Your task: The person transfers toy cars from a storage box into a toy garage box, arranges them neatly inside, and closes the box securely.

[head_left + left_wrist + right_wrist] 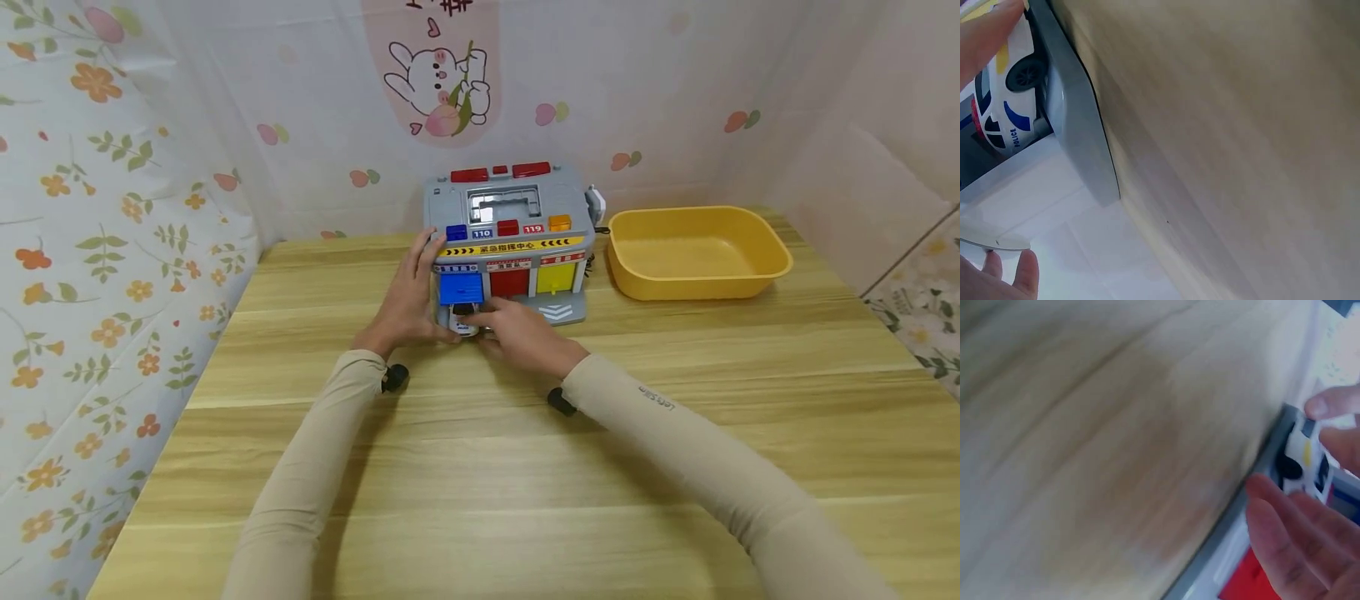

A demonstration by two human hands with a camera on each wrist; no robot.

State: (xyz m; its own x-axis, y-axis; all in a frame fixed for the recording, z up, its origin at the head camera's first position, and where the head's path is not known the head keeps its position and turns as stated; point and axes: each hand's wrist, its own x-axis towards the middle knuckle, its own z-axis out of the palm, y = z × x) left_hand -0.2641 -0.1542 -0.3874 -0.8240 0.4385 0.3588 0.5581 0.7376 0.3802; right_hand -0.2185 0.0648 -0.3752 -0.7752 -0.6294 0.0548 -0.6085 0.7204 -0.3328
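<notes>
A small white toy police car (463,323) stands in the left bay of a grey toy emergency station (517,227), under its blue door (461,288). My left hand (408,300) lies along the station's left side. Its fingers reach up toward the roof corner, and the thumb stretches to the car's front. In the left wrist view a thumb (988,40) partly covers the car. From the other side, my right hand (525,333) pinches the car with its index finger on it. The right wrist view shows its other fingers (1279,531) low beside the bay.
Red (510,284) and yellow doors (556,278) are down on the station's other bays. A yellow basin (701,285) stands to its right. The station rests near the back of the wooden table (480,483), with a patterned cloth (315,100) behind.
</notes>
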